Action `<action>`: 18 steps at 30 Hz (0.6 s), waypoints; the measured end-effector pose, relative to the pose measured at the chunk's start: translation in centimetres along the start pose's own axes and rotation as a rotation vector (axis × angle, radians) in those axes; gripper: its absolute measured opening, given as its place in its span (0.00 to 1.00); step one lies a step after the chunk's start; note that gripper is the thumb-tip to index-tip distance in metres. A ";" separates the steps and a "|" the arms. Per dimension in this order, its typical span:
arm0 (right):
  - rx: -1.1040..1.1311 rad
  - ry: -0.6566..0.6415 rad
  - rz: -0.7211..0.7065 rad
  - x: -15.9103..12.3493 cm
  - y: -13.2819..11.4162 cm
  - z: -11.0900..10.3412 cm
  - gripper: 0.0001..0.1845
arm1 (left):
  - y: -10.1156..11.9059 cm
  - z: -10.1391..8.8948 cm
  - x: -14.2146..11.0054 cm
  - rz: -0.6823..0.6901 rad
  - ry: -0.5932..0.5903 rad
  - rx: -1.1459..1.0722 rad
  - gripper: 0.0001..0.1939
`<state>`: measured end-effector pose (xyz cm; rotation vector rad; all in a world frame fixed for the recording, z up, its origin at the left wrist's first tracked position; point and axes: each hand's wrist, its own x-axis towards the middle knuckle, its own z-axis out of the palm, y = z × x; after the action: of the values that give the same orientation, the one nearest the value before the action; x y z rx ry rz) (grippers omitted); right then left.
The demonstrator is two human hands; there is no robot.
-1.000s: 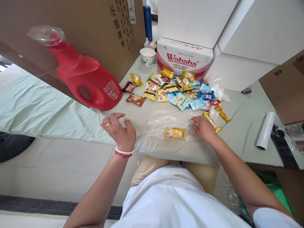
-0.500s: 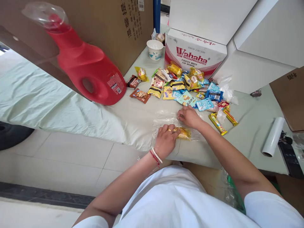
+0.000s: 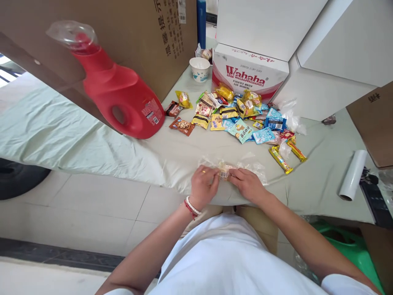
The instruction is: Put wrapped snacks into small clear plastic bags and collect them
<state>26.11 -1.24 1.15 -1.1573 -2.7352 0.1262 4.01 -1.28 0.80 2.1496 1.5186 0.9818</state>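
Between my two hands, near the table's front edge, lies a small wrapped snack packet (image 3: 224, 173) with a barcode on the side facing me. My left hand (image 3: 205, 186) pinches its left end, fingers bent against the thumb. At its right end, my right hand (image 3: 248, 185) has its fingers closed on the packet. Crumpled clear plastic film (image 3: 256, 167) spreads behind and to the right of the packet. Further back is a pile of wrapped snacks, among them a pale green packet (image 3: 241, 131), a brown cookie packet (image 3: 181, 125) and a yellow bar (image 3: 280, 159).
A large red bottle (image 3: 123, 94) stands at the left against a brown carton (image 3: 138, 41). Behind the snacks are a paper cup (image 3: 199, 69) and a Wahaha box (image 3: 248, 73). A white roll (image 3: 353, 175) lies at the right. White boxes (image 3: 334, 86) rise behind.
The packet has turned to show its barcode side. My right hand has come down from the film to its right end, while my left hand has shifted to its left end.
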 end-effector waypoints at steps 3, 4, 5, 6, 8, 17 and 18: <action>-0.008 0.041 0.015 -0.3 -0.2 0.8 0.16 | -0.9 -0.9 2.1 -0.164 0.147 0.015 0.21; -0.001 0.046 0.025 -0.3 -0.3 1.0 0.17 | -1.1 -0.9 3.0 -0.190 0.096 0.013 0.27; 0.014 0.056 0.040 -0.3 -0.4 1.0 0.19 | -1.3 -0.9 3.9 -0.195 0.002 -0.007 0.31; 0.038 0.074 0.067 -0.2 -0.4 1.1 0.21 | -1.4 -0.9 4.6 -0.182 -0.098 -0.036 0.29; 0.119 0.131 0.149 0.0 -0.6 1.1 0.26 | -1.6 -1.2 5.1 -0.100 -0.216 -0.080 0.17; 0.338 0.183 0.226 0.1 -1.1 0.5 0.27 | -3.6 -5.1 -1.2 0.200 -0.336 -0.079 0.14; 0.347 0.176 0.213 0.0 -1.2 0.2 0.27 | -3.5 -4.7 -1.3 0.098 -0.267 -0.054 0.17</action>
<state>25.23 -2.13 1.11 -1.2811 -2.3143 0.4801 -1.96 -1.70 1.55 2.2303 1.2590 0.7200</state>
